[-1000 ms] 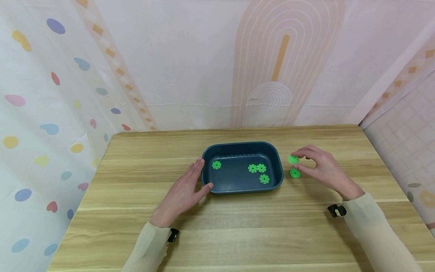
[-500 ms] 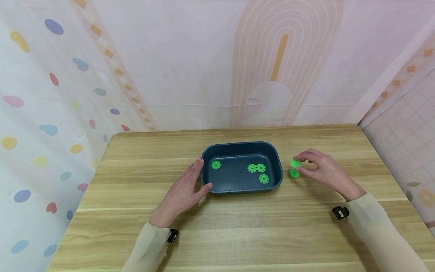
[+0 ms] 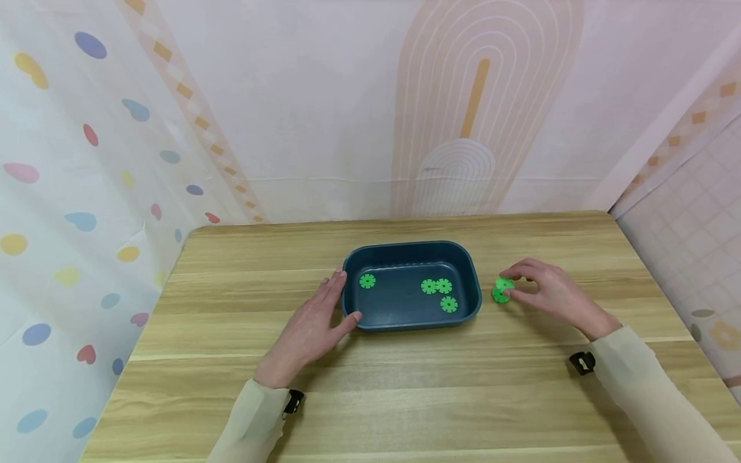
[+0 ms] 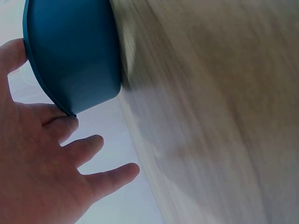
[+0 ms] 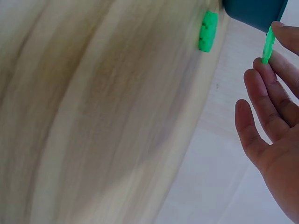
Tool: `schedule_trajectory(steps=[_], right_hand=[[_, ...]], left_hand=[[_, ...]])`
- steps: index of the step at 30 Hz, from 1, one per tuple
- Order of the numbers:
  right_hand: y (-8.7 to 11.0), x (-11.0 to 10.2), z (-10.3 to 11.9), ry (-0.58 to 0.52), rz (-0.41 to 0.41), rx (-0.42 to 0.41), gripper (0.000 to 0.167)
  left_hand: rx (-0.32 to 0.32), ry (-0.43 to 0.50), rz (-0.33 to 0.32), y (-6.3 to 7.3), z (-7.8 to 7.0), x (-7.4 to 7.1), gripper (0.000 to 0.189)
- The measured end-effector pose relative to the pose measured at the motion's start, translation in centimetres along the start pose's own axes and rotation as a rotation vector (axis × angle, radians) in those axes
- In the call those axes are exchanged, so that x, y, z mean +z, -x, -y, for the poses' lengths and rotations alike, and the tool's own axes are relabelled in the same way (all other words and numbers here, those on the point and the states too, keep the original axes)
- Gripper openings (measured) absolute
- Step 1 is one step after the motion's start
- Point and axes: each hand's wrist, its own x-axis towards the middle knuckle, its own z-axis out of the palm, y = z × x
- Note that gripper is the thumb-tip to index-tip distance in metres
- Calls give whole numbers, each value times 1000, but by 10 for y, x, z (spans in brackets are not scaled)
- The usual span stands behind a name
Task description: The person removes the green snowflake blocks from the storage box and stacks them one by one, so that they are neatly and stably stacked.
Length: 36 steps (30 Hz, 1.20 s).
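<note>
In the head view a dark blue rectangular tray (image 3: pixel 405 325) stands on the table, with several green notched discs (image 3: pixel 448 304) lying on its floor. My left hand (image 3: pixel 309 328) rests against the tray's left end, thumb and fingertips spread along the rim; the left wrist view has them touching the tray wall (image 4: pixel 74 56). To the right of the tray my right hand (image 3: pixel 552 292) pinches a green notched disc (image 5: pixel 268 45) between thumb and fingertips. On the table close by is a short stack of green discs (image 5: pixel 208 31), which the held disc partly overlaps in the head view.
The wood-grain table (image 3: pixel 405 399) reaches back to a patterned cloth (image 3: pixel 324 128) hanging behind it. More printed cloth hangs at the left and right sides. Each sleeve carries a small black clip (image 3: pixel 582 362) at the wrist.
My right hand has brought the held disc slightly down and to the right, from beyond the stack to overlapping it in the head view. My left hand stays at the tray.
</note>
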Motion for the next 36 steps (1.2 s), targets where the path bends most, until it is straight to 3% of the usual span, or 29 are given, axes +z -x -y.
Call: schedule_trajectory(steps=[23, 36], right_hand=[[-6, 6, -6, 24, 124, 31, 26], [-7, 11, -11, 28, 142, 36, 25]], left_hand=[[1, 12, -5, 1, 0, 0, 85], [4, 9, -2, 1, -1, -1, 85]])
